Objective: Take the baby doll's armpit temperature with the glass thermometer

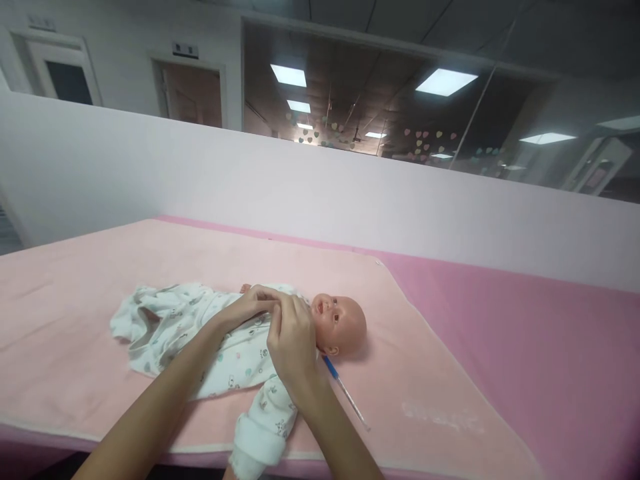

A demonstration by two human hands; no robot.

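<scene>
A baby doll [345,323] lies on its back with its head toward the right. It wears a white printed romper [240,360]; one sleeve [265,420] reaches toward the near edge. My left hand [260,298] and my right hand [293,333] meet at the romper's neckline, just below the doll's chin. The fingers of both are bent and pinched together on the cloth there. My right hand hides the exact spot they grip. A slim stick with a blue end and a pale shaft [347,393] lies beside the doll's head, near my right forearm.
A peach blanket [425,373] lies under the doll, over a pink surface [500,313]. Behind it runs a low white wall [320,193] with a glass window [380,93] above. Two doorways stand at the back left.
</scene>
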